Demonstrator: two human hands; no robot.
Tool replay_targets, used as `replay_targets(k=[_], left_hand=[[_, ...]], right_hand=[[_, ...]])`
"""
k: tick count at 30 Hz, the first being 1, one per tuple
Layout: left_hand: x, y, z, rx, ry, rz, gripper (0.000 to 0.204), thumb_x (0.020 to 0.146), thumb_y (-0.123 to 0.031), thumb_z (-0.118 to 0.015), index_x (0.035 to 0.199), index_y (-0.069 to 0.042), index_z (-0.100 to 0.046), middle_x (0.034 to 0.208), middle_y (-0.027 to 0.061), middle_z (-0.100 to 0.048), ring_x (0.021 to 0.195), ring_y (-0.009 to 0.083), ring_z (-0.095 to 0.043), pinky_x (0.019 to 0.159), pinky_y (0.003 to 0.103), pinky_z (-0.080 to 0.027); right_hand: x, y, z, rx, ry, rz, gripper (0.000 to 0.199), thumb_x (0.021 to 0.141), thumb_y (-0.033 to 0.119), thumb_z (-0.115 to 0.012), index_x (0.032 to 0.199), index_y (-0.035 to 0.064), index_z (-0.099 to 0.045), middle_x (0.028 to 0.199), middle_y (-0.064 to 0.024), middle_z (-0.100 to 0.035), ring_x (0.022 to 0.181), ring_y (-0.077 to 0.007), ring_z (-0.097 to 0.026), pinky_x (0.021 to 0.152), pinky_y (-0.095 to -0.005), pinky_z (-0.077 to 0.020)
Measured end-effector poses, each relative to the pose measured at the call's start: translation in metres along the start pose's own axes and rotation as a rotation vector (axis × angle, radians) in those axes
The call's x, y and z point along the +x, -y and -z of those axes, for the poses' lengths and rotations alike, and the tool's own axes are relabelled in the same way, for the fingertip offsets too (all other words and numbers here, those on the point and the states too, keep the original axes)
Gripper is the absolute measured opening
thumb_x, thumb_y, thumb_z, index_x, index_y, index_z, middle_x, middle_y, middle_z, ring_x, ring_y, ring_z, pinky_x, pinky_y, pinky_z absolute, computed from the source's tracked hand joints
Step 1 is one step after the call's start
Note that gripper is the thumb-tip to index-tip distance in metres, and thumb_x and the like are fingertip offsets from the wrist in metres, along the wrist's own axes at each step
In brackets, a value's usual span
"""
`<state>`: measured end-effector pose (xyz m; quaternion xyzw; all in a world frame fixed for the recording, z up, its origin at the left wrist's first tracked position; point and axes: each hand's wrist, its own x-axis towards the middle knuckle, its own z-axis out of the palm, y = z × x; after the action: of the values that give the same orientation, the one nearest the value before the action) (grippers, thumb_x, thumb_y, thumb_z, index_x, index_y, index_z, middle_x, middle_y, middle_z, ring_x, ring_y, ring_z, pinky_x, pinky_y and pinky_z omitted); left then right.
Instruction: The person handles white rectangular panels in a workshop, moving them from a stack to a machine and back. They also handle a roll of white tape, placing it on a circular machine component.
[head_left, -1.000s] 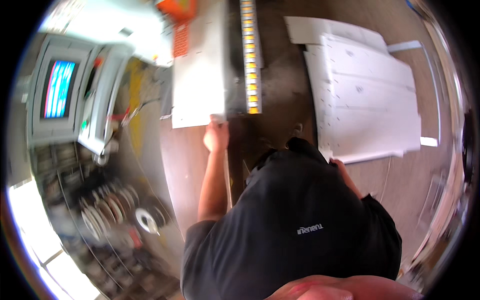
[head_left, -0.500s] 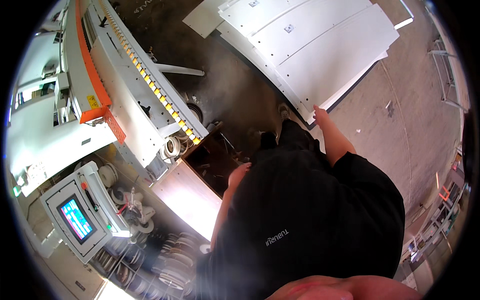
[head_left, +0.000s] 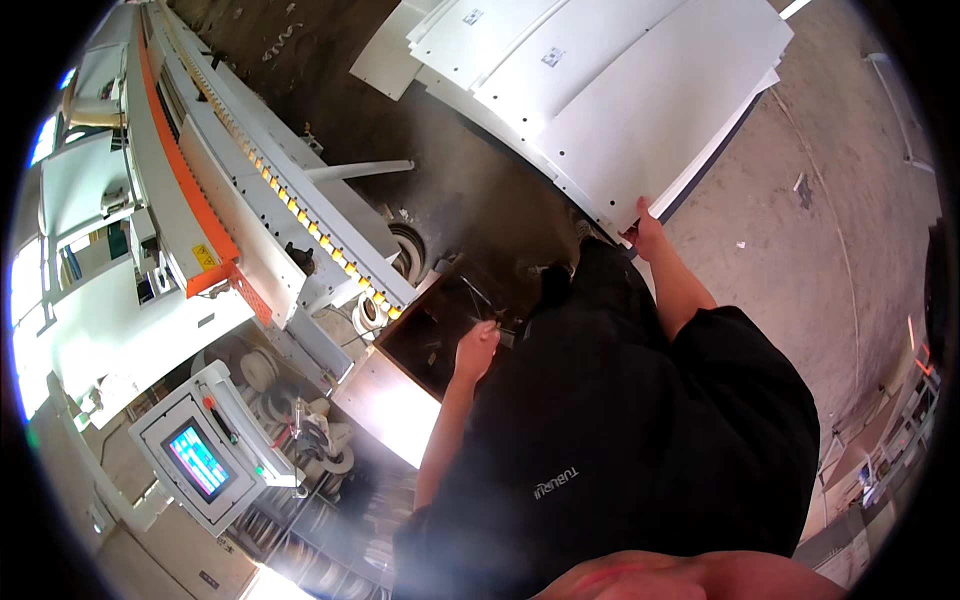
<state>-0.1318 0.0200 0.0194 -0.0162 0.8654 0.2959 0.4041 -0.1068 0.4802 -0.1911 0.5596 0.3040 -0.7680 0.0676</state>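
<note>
- At the far left I see a control box with a small lit screen (head_left: 197,460), standing low beside a long white machine (head_left: 150,230) with an orange stripe and a row of yellow rollers along its near edge.
- Just right of the machine's end, a dark brown panel (head_left: 400,385) juts out; its pale near end catches glare.
- My left hand (head_left: 476,350) rests at that panel's right edge, fingers curled together on it; I cannot tell how firmly they grip.
- A black-shirted torso fills the lower middle, hiding the floor beneath.
- Between machine and boards lies a strip of dark, dusty floor (head_left: 470,200), the only open passage.
- Upper right, a stack of white boards (head_left: 620,90) lies tilted; my right hand (head_left: 648,232) pinches its lower corner.
- Far right, bare concrete floor (head_left: 840,250) spreads wide.
</note>
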Motion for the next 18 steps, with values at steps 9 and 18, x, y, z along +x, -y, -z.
replay_targets(k=[9, 18], left_hand=[[0.168, -0.151, -0.047, -0.770, 0.098, -0.107, 0.055, 0.102, -0.030, -0.067, 0.145, -0.002, -0.048, 0.115, 0.0081, -0.066, 0.090, 0.0139, -0.065, 0.072, 0.027, -0.053], [0.250, -0.219, -0.002, -0.745, -0.202, -0.204, 0.039, 0.098, -0.019, -0.067, 0.130, 0.002, -0.061, 0.093, 0.0073, -0.069, 0.079, 0.0169, -0.068, 0.064, 0.032, -0.056]], right_hand=[[-0.083, 0.026, -0.004, -0.023, 0.311, -0.117, 0.057, 0.107, 0.056, -0.048, 0.134, 0.0068, -0.060, 0.122, -0.0109, -0.070, 0.107, -0.0259, -0.070, 0.091, -0.0421, -0.0588], [-0.123, 0.010, -0.009, -0.129, 0.494, -0.130, 0.052, 0.109, 0.049, -0.048, 0.137, 0.0064, -0.056, 0.125, -0.0102, -0.069, 0.105, -0.0252, -0.070, 0.089, -0.0420, -0.0593]])
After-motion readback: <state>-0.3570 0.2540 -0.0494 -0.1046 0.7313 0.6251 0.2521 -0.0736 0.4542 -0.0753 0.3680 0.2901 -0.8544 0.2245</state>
